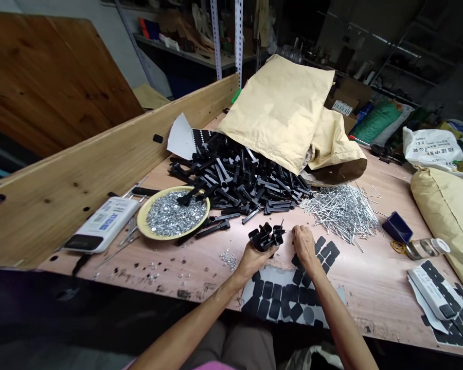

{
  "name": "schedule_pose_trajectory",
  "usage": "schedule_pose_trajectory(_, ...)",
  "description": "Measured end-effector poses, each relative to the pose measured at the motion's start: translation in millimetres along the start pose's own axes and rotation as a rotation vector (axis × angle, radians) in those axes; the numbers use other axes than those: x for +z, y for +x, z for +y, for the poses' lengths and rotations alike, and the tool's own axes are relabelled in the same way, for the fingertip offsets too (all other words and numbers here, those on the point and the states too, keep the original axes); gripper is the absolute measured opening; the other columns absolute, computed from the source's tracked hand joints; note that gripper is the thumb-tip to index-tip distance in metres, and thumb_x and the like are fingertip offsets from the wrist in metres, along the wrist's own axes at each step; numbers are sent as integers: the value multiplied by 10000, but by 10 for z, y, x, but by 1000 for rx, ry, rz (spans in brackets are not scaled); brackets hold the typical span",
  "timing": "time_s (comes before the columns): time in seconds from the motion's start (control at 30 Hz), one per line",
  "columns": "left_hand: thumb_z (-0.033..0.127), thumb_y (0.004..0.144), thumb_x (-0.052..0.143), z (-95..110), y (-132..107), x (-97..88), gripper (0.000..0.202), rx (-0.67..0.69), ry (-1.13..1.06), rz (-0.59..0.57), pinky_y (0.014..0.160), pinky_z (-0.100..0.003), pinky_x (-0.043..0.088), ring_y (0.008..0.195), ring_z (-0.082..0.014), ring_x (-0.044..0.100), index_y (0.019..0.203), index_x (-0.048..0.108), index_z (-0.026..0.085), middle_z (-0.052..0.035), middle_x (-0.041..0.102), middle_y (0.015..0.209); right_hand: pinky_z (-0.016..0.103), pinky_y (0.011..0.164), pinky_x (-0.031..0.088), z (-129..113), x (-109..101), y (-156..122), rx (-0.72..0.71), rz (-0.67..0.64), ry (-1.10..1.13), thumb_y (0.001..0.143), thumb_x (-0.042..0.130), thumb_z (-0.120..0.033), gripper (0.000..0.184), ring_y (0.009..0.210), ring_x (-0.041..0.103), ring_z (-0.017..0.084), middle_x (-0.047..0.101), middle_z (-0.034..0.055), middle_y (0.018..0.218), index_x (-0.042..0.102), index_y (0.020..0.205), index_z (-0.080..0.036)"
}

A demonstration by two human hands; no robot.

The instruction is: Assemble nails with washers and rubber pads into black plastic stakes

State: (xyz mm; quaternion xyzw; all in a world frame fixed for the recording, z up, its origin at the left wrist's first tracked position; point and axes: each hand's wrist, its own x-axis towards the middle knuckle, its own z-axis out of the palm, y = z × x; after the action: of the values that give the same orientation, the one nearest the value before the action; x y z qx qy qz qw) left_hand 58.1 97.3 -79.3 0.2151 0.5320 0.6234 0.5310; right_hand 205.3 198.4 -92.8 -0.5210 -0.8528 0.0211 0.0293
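Observation:
My left hand [250, 263] is closed around a bunch of black plastic parts [267, 237], held upright with their wide ends up. A thin metal pin sticks up from the bunch. Just to the right, my right hand [304, 245] rests low over the table, its fingers curled together; whatever they pinch is hidden. Black adhesive pads [327, 253] lie beside and under that hand. More pads sit on a pale backing sheet [247, 294] below both wrists. Beyond the hands is a heap of similar black parts [239, 177], with a pile of metal pins [343, 210] to its right.
A yellow bowl [142, 226] of small metal washers or nuts stands left, near a white power-bank-like box [107, 226]. Loose washers [228, 259] dot the table. Paper sacks [281, 105] cover the back. A blue tray [398, 227] and jar [424, 248] stand right. A wooden board [111, 169] edges the left.

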Motion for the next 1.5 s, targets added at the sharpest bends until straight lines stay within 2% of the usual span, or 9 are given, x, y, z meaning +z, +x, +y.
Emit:
schedule_pose_trajectory(0.13, 313, 488, 824, 5, 18, -18, 372, -17, -79, 7, 861, -373, 507, 822, -225, 676, 792, 696, 142, -58, 731, 804, 283, 660, 350, -180, 28, -26, -93, 21, 19, 841, 401, -25, 234, 729, 496, 198, 605, 89, 783, 598, 899, -137)
schedule_pose_trajectory(0.33, 327, 509, 815, 191, -34, -79, 339, 25, -61, 26, 884, -372, 505, 852, -239, 679, 779, 709, 153, -59, 740, 843, 251, 683, 403, -455, 60, -115, -276, 68, 116, 899, 422, -156, 190, 751, 529, 169, 605, 37, 792, 607, 919, -196)
schedule_pose_trajectory(0.57, 341, 514, 815, 270, 15, -110, 330, 50, -31, 51, 851, -353, 516, 852, -244, 676, 758, 696, 154, -57, 734, 814, 265, 608, 382, 458, -318, 78, 245, 204, -106, 922, 357, -165, 284, 759, 533, 181, 562, 94, 905, 632, 989, -144)
schedule_pose_trajectory(0.7, 330, 487, 822, 170, -30, -12, 349, -16, -50, -19, 821, -353, 527, 845, -255, 680, 761, 696, 154, -59, 732, 790, 272, 608, 337, 756, -428, 152, 251, 119, -205, 860, 440, -70, 245, 775, 513, 204, 574, 102, 868, 659, 914, -163)
schedule_pose_trajectory(0.97, 236, 510, 802, 109, -48, 109, 294, -20, 43, -86, 768, -330, 528, 839, -248, 674, 777, 713, 152, -63, 738, 796, 311, 744, 344, 768, -605, 247, 111, 20, -250, 880, 419, -80, 240, 908, 510, 240, 624, 128, 965, 638, 913, -172)
schedule_pose_trajectory(1.1, 194, 508, 778, 89, 1, 107, 232, -17, 122, -69, 704, -319, 528, 759, -237, 675, 729, 711, 161, -38, 736, 731, 320, 756, 390, 646, -779, 168, 72, 83, -116, 946, 333, -208, 292, 865, 552, 229, 650, 107, 919, 595, 1065, -163)
schedule_pose_trajectory(1.27, 146, 592, 692, 105, -19, 145, 138, 123, 317, -93, 579, -264, 478, 692, -221, 661, 721, 688, 194, -25, 725, 708, 292, 697, 453, 224, -1118, -39, -312, 40, 271, 935, 412, -344, 275, 794, 592, 184, 657, 52, 893, 655, 998, -232)
schedule_pose_trajectory(1.37, 114, 636, 619, 146, -59, 154, 147, 215, 467, -122, 531, -234, 409, 617, -182, 622, 750, 652, 200, 4, 692, 669, 281, 678, 434, 7, -1277, -122, -461, 32, 245, 911, 467, -313, 243, 770, 567, 173, 626, 56, 835, 690, 951, -225)
schedule_pose_trajectory(1.5, 96, 658, 543, 188, -113, 152, 104, 281, 604, -164, 522, -218, 327, 569, -144, 544, 668, 550, 200, 37, 588, 587, 266, 625, 393, -141, -1355, -156, -498, -12, 100, 833, 501, -179, 205, 739, 527, 168, 593, 54, 809, 694, 897, -206)
